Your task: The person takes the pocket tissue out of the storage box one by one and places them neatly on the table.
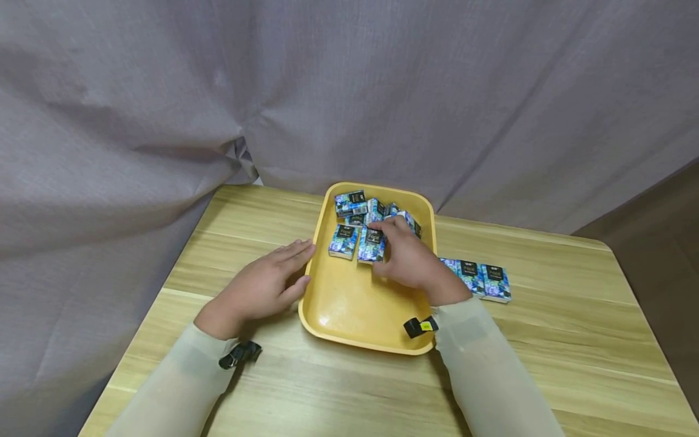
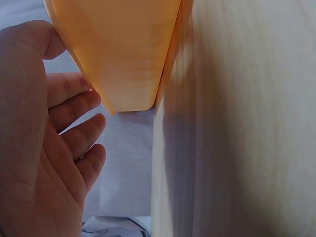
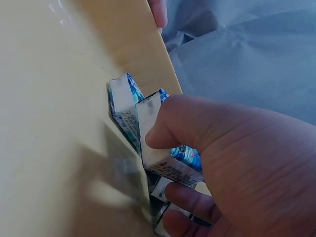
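A yellow tray [image 1: 349, 309] stands on the table with several small blue floral packs inside, labelled in gold on black. My right hand [image 1: 406, 258] reaches into the tray and pinches one tissue-like pack [image 1: 371, 246] between thumb and fingers. In the right wrist view the thumb presses the white end of that pack [image 3: 150, 116]. Just left of it lies another pack [image 1: 343, 241]. My left hand [image 1: 267, 279] touches the tray's left rim with fingertips, its fingers extended; the left wrist view shows this hand [image 2: 54, 113] beside the tray's outer wall [image 2: 118, 54].
More packs, such as one at the back left [image 1: 351, 203], lie jumbled at the tray's far end. To the right of the tray a row of packs [image 1: 495, 283] lies on the wooden table [image 1: 557, 340]. A grey curtain [image 1: 349, 91] hangs behind the table.
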A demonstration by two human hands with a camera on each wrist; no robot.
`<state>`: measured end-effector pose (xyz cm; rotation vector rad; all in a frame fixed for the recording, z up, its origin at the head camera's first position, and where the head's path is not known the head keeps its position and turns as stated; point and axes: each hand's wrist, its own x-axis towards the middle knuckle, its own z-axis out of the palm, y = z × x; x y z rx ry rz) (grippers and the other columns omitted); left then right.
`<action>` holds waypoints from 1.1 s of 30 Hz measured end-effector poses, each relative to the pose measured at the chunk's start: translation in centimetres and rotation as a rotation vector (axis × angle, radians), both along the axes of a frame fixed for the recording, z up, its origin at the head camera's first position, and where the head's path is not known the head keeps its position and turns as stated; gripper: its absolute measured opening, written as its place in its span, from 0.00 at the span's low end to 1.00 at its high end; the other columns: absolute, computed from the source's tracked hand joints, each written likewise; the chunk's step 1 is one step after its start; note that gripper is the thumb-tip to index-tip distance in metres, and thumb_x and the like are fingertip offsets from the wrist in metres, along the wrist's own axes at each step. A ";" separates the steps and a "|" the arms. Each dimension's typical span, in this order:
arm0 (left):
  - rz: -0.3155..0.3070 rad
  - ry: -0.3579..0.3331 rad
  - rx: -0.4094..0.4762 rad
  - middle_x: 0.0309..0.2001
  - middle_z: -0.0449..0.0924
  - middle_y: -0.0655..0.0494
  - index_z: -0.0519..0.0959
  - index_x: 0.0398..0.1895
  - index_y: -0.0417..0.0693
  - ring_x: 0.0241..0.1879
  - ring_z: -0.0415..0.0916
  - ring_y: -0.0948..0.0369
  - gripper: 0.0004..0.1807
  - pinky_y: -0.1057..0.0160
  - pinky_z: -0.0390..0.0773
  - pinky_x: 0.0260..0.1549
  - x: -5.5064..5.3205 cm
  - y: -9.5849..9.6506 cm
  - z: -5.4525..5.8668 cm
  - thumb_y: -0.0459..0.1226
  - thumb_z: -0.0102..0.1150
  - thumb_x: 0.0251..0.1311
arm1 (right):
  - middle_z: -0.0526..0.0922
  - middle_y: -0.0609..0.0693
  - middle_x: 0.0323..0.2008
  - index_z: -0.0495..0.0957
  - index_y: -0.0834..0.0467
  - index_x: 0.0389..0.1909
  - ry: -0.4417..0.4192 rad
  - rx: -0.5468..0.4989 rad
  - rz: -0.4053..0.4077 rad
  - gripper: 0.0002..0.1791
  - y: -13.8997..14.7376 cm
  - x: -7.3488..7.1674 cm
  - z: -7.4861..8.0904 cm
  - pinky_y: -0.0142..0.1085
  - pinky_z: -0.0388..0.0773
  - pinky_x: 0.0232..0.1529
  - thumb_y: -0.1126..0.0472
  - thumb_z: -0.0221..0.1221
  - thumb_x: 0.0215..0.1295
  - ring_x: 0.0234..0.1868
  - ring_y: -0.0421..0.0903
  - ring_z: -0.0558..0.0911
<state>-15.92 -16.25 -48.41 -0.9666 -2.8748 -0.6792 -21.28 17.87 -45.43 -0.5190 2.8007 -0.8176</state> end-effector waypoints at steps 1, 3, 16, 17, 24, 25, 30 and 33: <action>0.001 -0.001 -0.001 0.89 0.63 0.53 0.64 0.90 0.51 0.88 0.63 0.51 0.37 0.47 0.65 0.87 0.0 0.0 0.0 0.55 0.49 0.87 | 0.65 0.57 0.77 0.65 0.50 0.88 0.001 0.003 0.001 0.53 0.0 0.0 0.1 0.45 0.81 0.44 0.60 0.75 0.61 0.42 0.50 0.78; 0.000 -0.002 0.002 0.89 0.64 0.53 0.64 0.90 0.51 0.88 0.63 0.51 0.37 0.46 0.66 0.87 0.0 -0.1 0.0 0.55 0.50 0.87 | 0.64 0.57 0.77 0.65 0.50 0.88 0.003 0.007 0.004 0.53 0.0 0.0 0.2 0.45 0.80 0.45 0.60 0.74 0.61 0.44 0.51 0.78; 0.002 -0.019 -0.001 0.89 0.63 0.54 0.64 0.90 0.52 0.88 0.62 0.52 0.37 0.47 0.64 0.88 0.0 0.1 0.1 0.55 0.50 0.87 | 0.62 0.57 0.81 0.65 0.51 0.88 0.023 -0.014 0.005 0.53 0.9 0.7 1.4 0.46 0.79 0.46 0.63 0.71 0.58 0.52 0.55 0.79; 0.001 -0.019 -0.002 0.89 0.63 0.54 0.64 0.90 0.52 0.88 0.62 0.52 0.37 0.47 0.64 0.88 0.0 0.1 0.1 0.56 0.49 0.87 | 0.62 0.57 0.81 0.65 0.52 0.88 0.026 -0.015 0.005 0.53 1.1 0.8 1.5 0.46 0.79 0.47 0.64 0.71 0.59 0.52 0.56 0.79; 0.003 -0.016 0.000 0.89 0.63 0.54 0.64 0.90 0.52 0.88 0.62 0.52 0.37 0.47 0.64 0.88 0.0 0.0 -0.1 0.55 0.50 0.87 | 0.60 0.61 0.83 0.64 0.53 0.88 0.022 0.002 -0.014 0.53 2.5 1.3 2.7 0.41 0.77 0.33 0.64 0.72 0.61 0.36 0.51 0.81; 0.004 -0.016 0.002 0.89 0.64 0.54 0.64 0.90 0.52 0.88 0.62 0.52 0.37 0.47 0.65 0.88 0.0 0.0 -0.1 0.55 0.50 0.87 | 0.59 0.62 0.83 0.64 0.52 0.88 0.021 0.000 -0.017 0.53 2.7 1.4 2.9 0.40 0.77 0.31 0.64 0.72 0.61 0.36 0.52 0.81; 0.002 -0.014 0.006 0.89 0.64 0.53 0.64 0.90 0.51 0.88 0.63 0.52 0.37 0.47 0.65 0.88 -0.1 0.0 -0.1 0.55 0.50 0.87 | 0.59 0.62 0.83 0.64 0.53 0.88 0.023 -0.017 -0.020 0.52 3.3 2.0 3.3 0.40 0.80 0.32 0.65 0.72 0.61 0.50 0.58 0.83; 0.001 -0.013 0.004 0.89 0.64 0.54 0.64 0.90 0.51 0.88 0.63 0.52 0.37 0.47 0.65 0.88 -0.1 0.0 -0.1 0.55 0.50 0.87 | 0.61 0.61 0.82 0.64 0.54 0.88 0.028 -0.023 -0.019 0.52 3.7 2.3 3.5 0.40 0.83 0.36 0.65 0.71 0.62 0.60 0.62 0.82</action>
